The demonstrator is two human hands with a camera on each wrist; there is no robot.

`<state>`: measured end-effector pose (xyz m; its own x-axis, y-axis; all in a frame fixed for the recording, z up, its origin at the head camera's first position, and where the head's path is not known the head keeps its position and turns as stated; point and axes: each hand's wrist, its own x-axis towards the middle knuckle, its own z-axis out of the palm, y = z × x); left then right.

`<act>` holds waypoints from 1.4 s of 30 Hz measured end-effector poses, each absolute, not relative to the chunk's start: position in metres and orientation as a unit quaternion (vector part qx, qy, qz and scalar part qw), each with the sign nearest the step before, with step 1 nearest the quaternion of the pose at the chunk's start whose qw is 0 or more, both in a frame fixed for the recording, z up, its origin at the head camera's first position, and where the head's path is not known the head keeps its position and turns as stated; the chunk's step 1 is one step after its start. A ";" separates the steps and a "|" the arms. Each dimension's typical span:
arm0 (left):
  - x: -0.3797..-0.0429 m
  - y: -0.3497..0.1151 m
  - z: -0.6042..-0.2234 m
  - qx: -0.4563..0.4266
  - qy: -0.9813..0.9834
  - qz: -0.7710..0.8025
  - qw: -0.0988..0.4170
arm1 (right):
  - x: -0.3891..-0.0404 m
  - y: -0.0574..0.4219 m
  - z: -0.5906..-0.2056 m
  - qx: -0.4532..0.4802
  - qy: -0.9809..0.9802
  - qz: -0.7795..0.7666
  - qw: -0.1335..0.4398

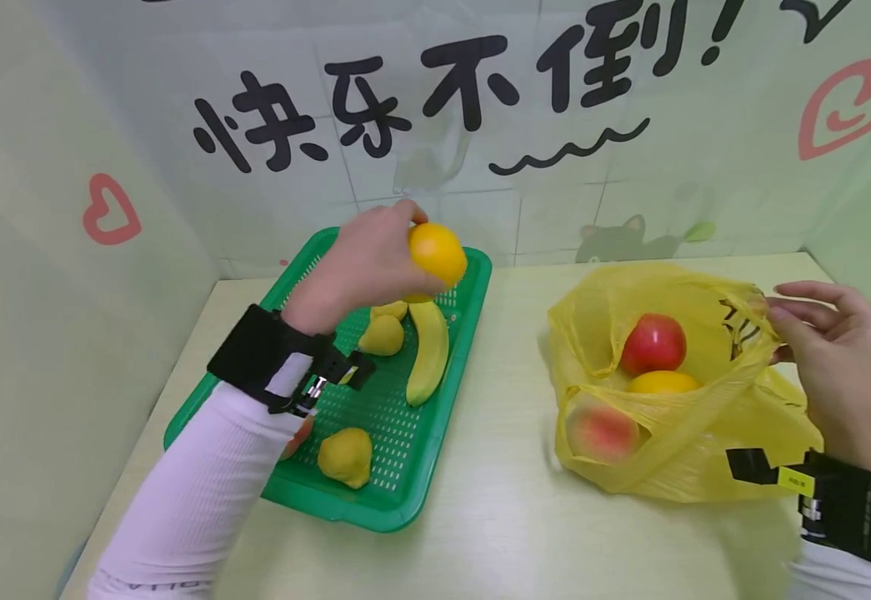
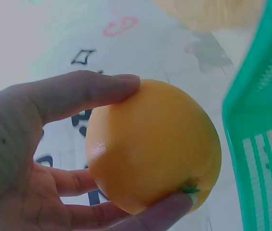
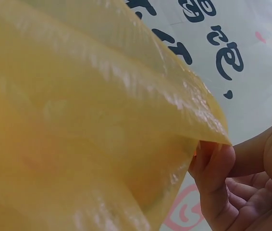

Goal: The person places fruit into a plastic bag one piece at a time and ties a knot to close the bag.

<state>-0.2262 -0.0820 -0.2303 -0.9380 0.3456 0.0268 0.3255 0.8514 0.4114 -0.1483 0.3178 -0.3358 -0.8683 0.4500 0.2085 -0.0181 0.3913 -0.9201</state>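
Observation:
Above the far end of a green basket point(image 1: 443, 433), my left hand point(image 1: 367, 262) holds an orange point(image 1: 438, 252). In the left wrist view, thumb and fingers wrap the orange point(image 2: 155, 144), its small green stem end showing. On the right, my right hand point(image 1: 840, 358) pinches the rim of a yellow plastic bag point(image 1: 735, 458), pulling that side up. Through the bag's mouth show a red apple point(image 1: 654, 343) and a yellow-orange fruit point(image 1: 663, 382). A peach point(image 1: 603, 429) shows through the plastic at the front. In the right wrist view, the bag point(image 3: 88, 110) hides its contents.
The basket holds a banana point(image 1: 428, 358), a yellow pear-like fruit point(image 1: 382, 336), a lumpy yellow fruit point(image 1: 345, 458) and a reddish fruit point(image 1: 298, 437) partly behind my left sleeve. A pale table point(image 1: 503, 492) lies under both containers. A printed wall sheet point(image 1: 473, 158) stands directly behind.

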 end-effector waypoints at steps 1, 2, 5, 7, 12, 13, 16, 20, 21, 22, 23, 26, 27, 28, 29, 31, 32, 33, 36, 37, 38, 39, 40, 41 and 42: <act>-0.226 -0.074 -0.229 0.184 0.959 0.212 0.026 | -0.148 0.318 -0.336 -0.135 -0.805 0.534 0.219; -0.226 -0.066 -0.228 0.195 0.957 0.212 0.028 | -0.148 0.319 -0.335 -0.135 -0.806 0.533 0.220; -0.225 -0.041 -0.227 0.228 0.949 0.214 0.041 | -0.148 0.320 -0.335 -0.140 -0.811 0.523 0.222; -0.224 -0.027 -0.229 0.251 0.942 0.214 0.052 | -0.148 0.320 -0.335 -0.140 -0.809 0.525 0.223; -0.221 0.004 -0.236 0.295 0.930 0.206 0.069 | -0.148 0.321 -0.335 -0.133 -0.796 0.545 0.227; -0.221 0.009 -0.238 0.301 0.929 0.200 0.072 | -0.148 0.321 -0.335 -0.133 -0.796 0.545 0.227; -0.220 0.026 -0.241 0.320 0.924 0.193 0.085 | -0.149 0.320 -0.335 -0.133 -0.795 0.546 0.228; -0.218 0.048 -0.247 0.338 0.918 0.183 0.094 | -0.148 0.319 -0.335 -0.130 -0.789 0.557 0.226; -0.218 0.053 -0.249 0.340 0.918 0.181 0.095 | -0.148 0.318 -0.334 -0.128 -0.787 0.559 0.226; -0.217 0.058 -0.251 0.342 0.917 0.179 0.097 | -0.147 0.318 -0.334 -0.128 -0.787 0.560 0.225; -0.217 0.062 -0.252 0.342 0.918 0.176 0.098 | -0.147 0.318 -0.335 -0.130 -0.789 0.557 0.225; -0.218 0.075 -0.258 0.344 0.917 0.173 0.107 | -0.147 0.317 -0.335 -0.130 -0.791 0.554 0.225; -0.218 0.079 -0.261 0.344 0.917 0.168 0.113 | -0.147 0.317 -0.334 -0.128 -0.790 0.556 0.226; -0.218 0.083 -0.264 0.343 0.917 0.166 0.118 | -0.147 0.317 -0.334 -0.127 -0.788 0.559 0.226; -0.219 0.086 -0.267 0.339 0.918 0.164 0.125 | -0.148 0.317 -0.334 -0.125 -0.786 0.561 0.226; -0.220 0.091 -0.274 0.334 0.918 0.161 0.138 | -0.148 0.317 -0.334 -0.125 -0.787 0.560 0.225; -0.221 0.093 -0.277 0.330 0.919 0.160 0.145 | -0.148 0.317 -0.334 -0.126 -0.790 0.556 0.225; -0.221 0.094 -0.280 0.324 0.920 0.160 0.151 | -0.148 0.316 -0.335 -0.127 -0.794 0.551 0.223; -0.224 0.101 -0.288 0.317 0.921 0.160 0.161 | -0.148 0.316 -0.336 -0.133 -0.806 0.533 0.219; -0.225 0.103 -0.291 0.314 0.921 0.160 0.164 | -0.149 0.317 -0.336 -0.133 -0.808 0.532 0.218; -0.225 0.106 -0.293 0.312 0.923 0.155 0.165 | -0.149 0.317 -0.337 -0.133 -0.808 0.531 0.217; -0.226 0.108 -0.295 0.310 0.924 0.152 0.167 | -0.149 0.317 -0.337 -0.133 -0.809 0.531 0.216; -0.226 0.111 -0.297 0.307 0.925 0.148 0.169 | -0.149 0.318 -0.337 -0.133 -0.808 0.531 0.216; -0.226 0.114 -0.298 0.305 0.926 0.143 0.169 | -0.149 0.318 -0.338 -0.135 -0.809 0.529 0.215; -0.225 0.116 -0.300 0.302 0.928 0.140 0.169 | -0.149 0.318 -0.338 -0.136 -0.809 0.530 0.214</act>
<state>-0.2253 0.1165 -0.3001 -0.7604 0.6076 -0.2295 0.5130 0.7785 0.3616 -0.1489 0.3179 -0.3379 -0.8711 0.4472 0.2030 -0.0071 0.4018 -0.9157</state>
